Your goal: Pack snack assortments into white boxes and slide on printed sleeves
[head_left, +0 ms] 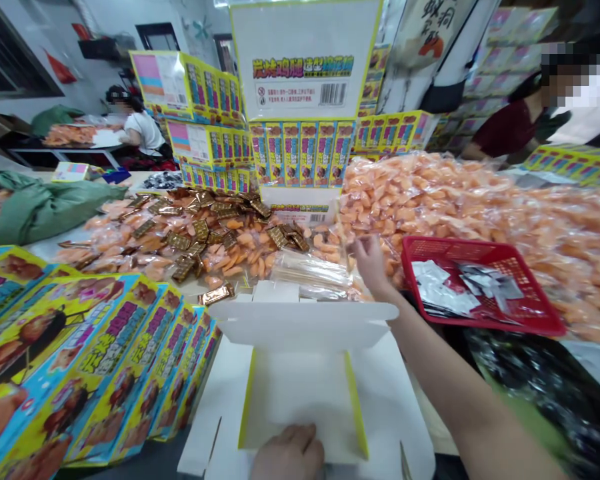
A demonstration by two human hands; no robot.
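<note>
A white cardboard box [305, 393] with yellow inner edges lies open in front of me, its flaps spread. My left hand [287, 453] grips its near side, fingers bent over the edge into the box. Beyond the box, my right hand [370, 263] is closed on a pale, thin bundle of wooden sticks [343, 237] held roughly upright; the fingertips are slightly blurred. Clear-wrapped wooden sticks [313, 270] lie just left of that hand. Brown-gold wrapped packets [200, 233] and orange pieces in clear wrap [245, 253] are scattered farther left.
A red plastic basket [480, 247] with silver sachets stands at right, before a large heap of orange wrapped pieces [430, 193]. Printed boxes [115, 367] lean at left; more boxes [305, 153] are stacked behind. A green sack [50, 207] lies far left. Two people sit farther back.
</note>
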